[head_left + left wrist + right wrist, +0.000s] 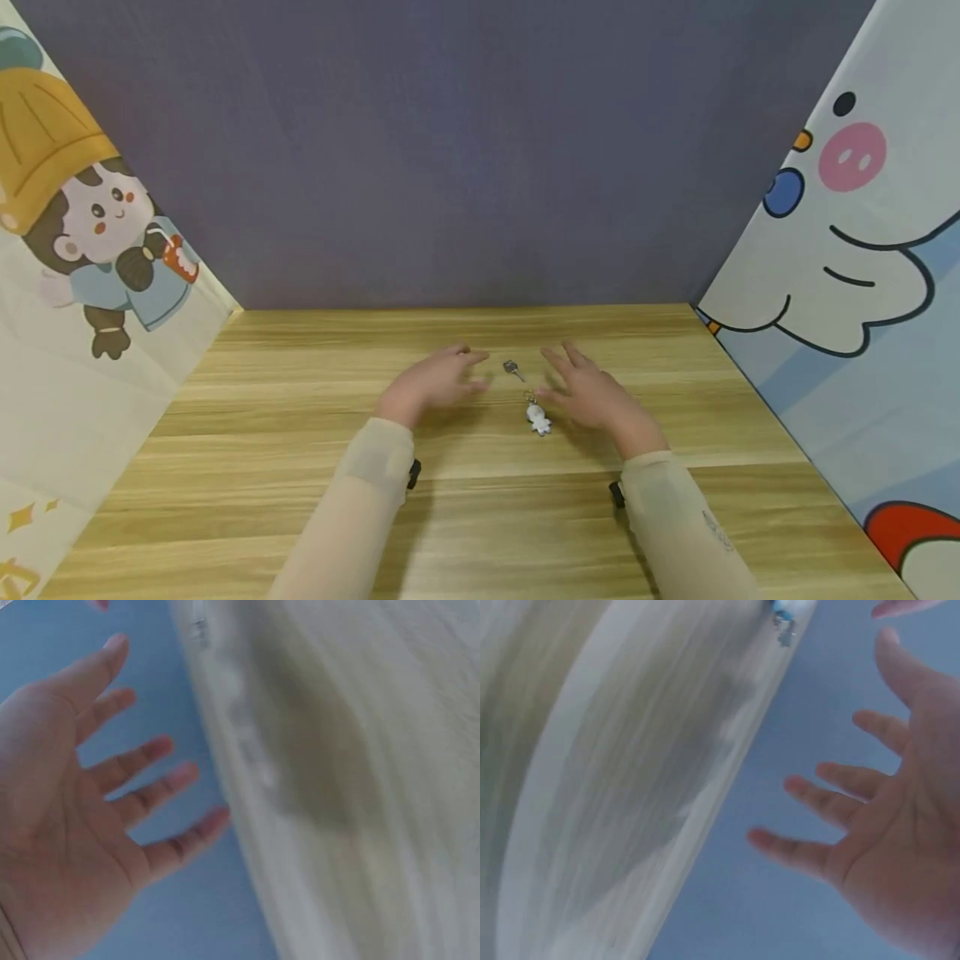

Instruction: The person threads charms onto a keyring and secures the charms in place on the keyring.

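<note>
A small metal key [513, 368] lies on the wooden table between the two hands. Just nearer to the person is a white figure-shaped keychain [537, 418] with a metal ring at its top, apart from the key. To the left of the key hovers the left hand [438, 382], fingers spread and holding nothing. On the other side, the right hand [592, 392] has its fingers spread as well, with its thumb close to the keychain's ring. Both palms show bare in the wrist views, the left hand [82, 802] and the right hand [900, 802] alike.
The wood-grain table [480, 533] ends at a dark grey-blue back panel [465, 150]. A cartoon-printed panel [67, 400] stands at the left, and another printed panel [832, 367] at the right. Small black wrist devices [414, 474] sit by both sleeves.
</note>
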`<state>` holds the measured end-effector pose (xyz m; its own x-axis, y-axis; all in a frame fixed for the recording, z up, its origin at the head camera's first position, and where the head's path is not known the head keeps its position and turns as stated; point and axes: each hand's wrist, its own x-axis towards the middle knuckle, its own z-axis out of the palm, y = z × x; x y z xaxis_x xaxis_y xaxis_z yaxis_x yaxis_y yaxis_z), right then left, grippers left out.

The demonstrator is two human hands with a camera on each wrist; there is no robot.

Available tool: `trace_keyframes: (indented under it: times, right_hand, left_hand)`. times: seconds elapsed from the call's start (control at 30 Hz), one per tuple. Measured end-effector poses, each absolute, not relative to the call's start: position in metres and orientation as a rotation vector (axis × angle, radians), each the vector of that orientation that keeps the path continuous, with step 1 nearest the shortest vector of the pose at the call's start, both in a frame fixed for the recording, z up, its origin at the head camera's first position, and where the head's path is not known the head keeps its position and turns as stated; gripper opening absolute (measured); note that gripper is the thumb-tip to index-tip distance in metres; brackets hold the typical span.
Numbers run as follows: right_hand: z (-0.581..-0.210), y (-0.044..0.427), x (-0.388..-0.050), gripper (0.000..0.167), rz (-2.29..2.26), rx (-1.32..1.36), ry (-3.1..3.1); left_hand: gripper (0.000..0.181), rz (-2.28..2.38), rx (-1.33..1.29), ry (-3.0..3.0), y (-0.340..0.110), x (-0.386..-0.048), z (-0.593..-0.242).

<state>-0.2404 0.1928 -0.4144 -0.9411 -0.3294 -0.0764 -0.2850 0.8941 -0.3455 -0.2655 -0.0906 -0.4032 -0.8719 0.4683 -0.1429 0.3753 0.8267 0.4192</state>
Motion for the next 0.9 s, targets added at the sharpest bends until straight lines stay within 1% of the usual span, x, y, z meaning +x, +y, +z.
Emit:
trace_keyframes:
  times: [0.13,0.33,0.43,0.7,0.9]
  right_hand:
    - [-0.418,0.191,-0.253,0.071,-0.575,-0.557,2.864]
    - [-0.433,0.197,-0.274,0.051,-0.894,-0.633,2.696]
    - [-0.442,0.2,-0.282,0.044,-1.019,-0.679,2.598]
    - [-0.451,0.206,-0.301,0.04,-1.028,-0.69,2.457]
    - [-0.453,0.209,-0.308,0.037,-0.957,-0.681,2.436]
  left_hand:
    - [0.058,0.64,0.742,2.703,-0.082,-0.284,-0.418]
    - [0.056,0.749,0.739,2.658,-0.071,-0.304,-0.437]
    - [0.055,0.808,0.738,2.642,-0.067,-0.311,-0.443]
    - [0.053,0.708,0.719,2.639,-0.058,-0.332,-0.452]
    - [0.05,0.761,0.628,2.568,-0.054,-0.339,-0.45]
